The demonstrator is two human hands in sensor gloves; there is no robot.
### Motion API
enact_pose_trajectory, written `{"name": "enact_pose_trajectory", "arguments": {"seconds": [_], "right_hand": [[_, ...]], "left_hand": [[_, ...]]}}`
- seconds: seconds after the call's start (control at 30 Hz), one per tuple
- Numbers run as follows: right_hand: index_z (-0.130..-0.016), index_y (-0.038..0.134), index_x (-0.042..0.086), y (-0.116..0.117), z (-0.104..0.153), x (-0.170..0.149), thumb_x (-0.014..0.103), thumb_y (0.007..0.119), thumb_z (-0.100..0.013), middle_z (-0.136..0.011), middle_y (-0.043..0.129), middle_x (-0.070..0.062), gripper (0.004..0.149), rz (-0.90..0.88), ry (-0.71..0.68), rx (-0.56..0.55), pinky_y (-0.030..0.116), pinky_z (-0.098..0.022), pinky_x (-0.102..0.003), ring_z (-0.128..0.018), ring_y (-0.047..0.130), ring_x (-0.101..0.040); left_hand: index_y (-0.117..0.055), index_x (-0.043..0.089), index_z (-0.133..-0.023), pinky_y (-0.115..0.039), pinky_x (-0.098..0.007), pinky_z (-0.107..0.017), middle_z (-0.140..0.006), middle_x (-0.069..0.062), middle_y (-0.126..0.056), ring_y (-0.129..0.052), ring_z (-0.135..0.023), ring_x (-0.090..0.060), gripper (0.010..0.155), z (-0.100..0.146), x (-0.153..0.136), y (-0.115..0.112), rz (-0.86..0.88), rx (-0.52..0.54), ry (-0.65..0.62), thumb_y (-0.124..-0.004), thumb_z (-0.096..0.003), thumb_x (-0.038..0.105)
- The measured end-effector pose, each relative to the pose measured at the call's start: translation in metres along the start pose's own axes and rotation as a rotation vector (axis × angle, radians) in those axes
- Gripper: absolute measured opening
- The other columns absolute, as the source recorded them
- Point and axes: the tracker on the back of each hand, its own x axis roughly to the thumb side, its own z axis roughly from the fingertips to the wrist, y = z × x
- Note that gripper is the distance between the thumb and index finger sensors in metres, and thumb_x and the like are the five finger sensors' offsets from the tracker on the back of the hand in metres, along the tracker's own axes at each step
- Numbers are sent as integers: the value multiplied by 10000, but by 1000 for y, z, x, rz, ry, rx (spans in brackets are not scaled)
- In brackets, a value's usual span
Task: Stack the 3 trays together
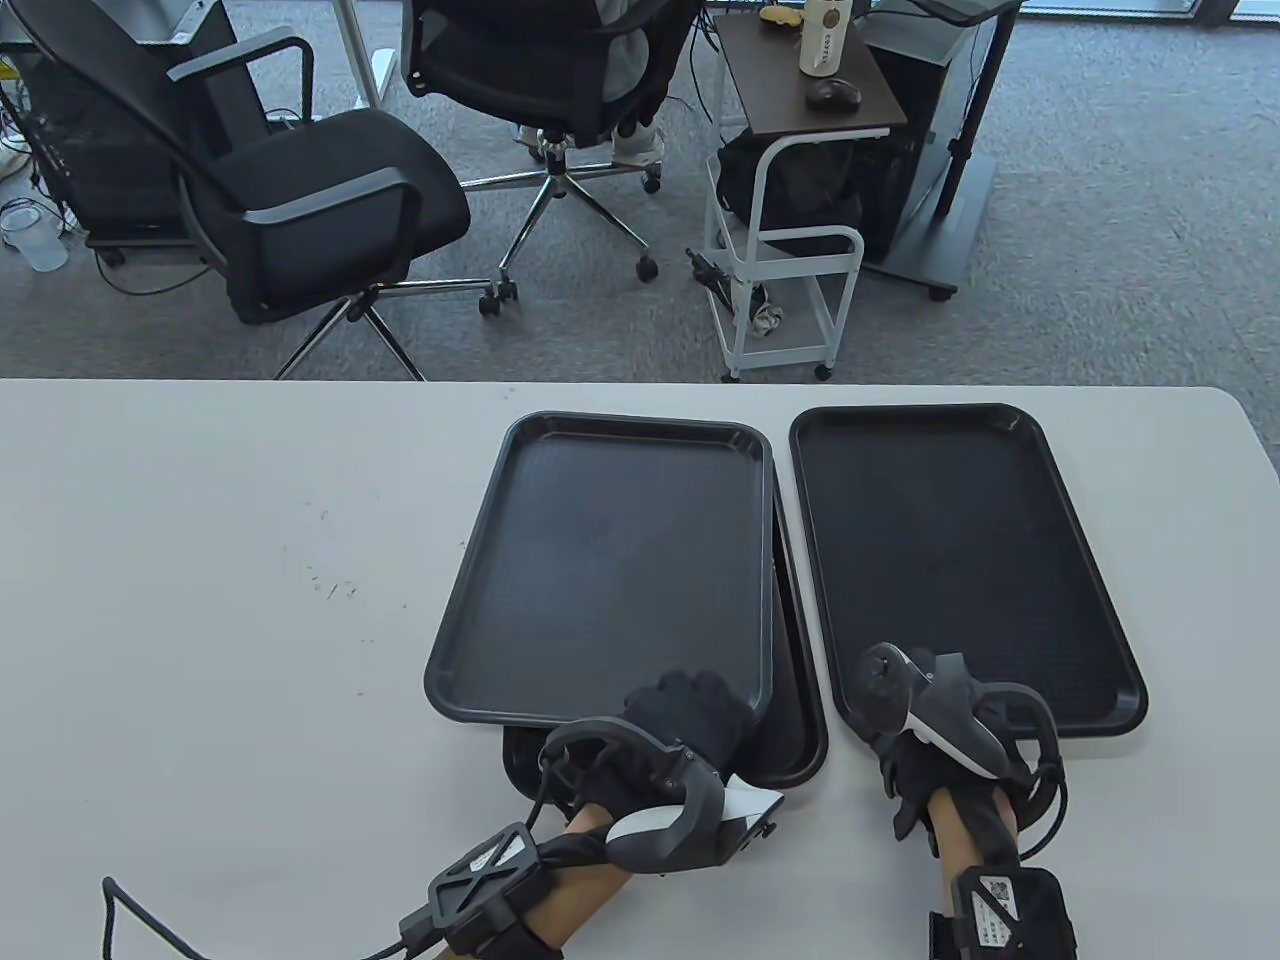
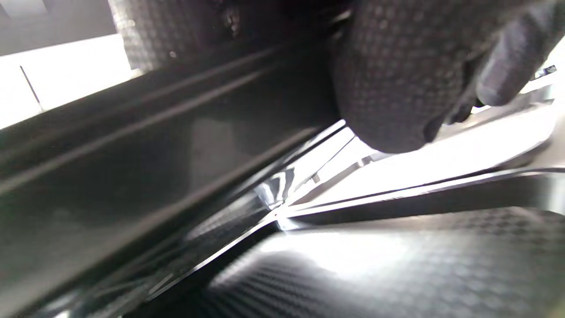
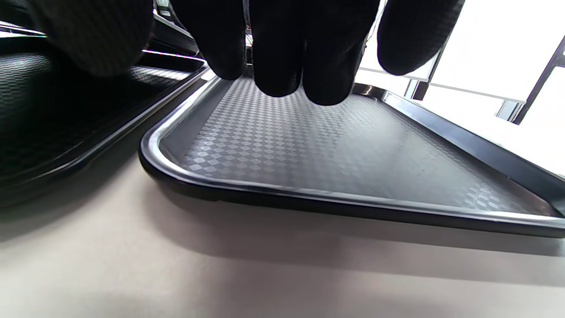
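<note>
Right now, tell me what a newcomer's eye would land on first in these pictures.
Three black trays on the white table: the upper tray lies skewed over the lower tray, and the right tray sits flat beside them. The left hand grips the upper tray's near edge; the right hand hovers at the right tray's near edge, fingers hanging over it.

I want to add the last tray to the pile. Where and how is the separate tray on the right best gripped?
Probably by its near short rim, coming from the table's front edge. The right tray lies flat on the table, apart from the other two, and its raised lip faces the right hand, whose fingers already hang over that edge.
</note>
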Motion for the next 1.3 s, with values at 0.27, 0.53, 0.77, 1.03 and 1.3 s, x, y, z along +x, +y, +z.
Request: {"name": "enact_pose_trajectory", "arguments": {"seconds": [0.27,0.53,0.77,1.03,1.3], "right_hand": [[-1003,620,309,-2,1,0,601,730,-401,-1099,732,-82,678,-4,2,5,660,-651,-601,-949,803,-360],[-1003,620,308,-2,0,1,600,730,-401,-1097,736,-82,678,0,0,11,661,-651,-601,-948,805,-359],[-1003,621,308,-2,0,-1,600,729,-402,-1095,739,-82,677,-3,7,18,661,-650,-602,-948,805,-361],[-1003,621,307,-2,0,-1,600,730,-401,-1096,737,-82,678,-5,7,20,660,-650,-603,-946,807,-361],[-1002,624,307,-3,2,-1,600,729,-402,-1096,738,-82,676,0,8,28,660,-650,-602,-946,808,-359]], "left_hand": [[-802,400,-928,-940,-353,-443,-809,87,-963,-1067,-572,-163,573,-9,10,-11,97,-112,-46,-964,-379,405],[-795,408,-967,-980,-344,-381,-810,90,-986,-1098,-565,-162,618,-11,25,-19,139,-185,-76,-971,-375,445],[-810,388,-961,-995,-317,-354,-805,86,-998,-1112,-547,-153,628,-16,44,-18,185,-201,-119,-978,-360,458],[-819,338,-965,-991,-341,-381,-846,49,-988,-1119,-587,-202,610,-19,60,-22,243,-221,-148,-962,-375,400],[-808,323,-976,-975,-368,-438,-885,37,-971,-1102,-623,-202,616,-17,59,-25,265,-202,-153,-950,-381,388]]}}
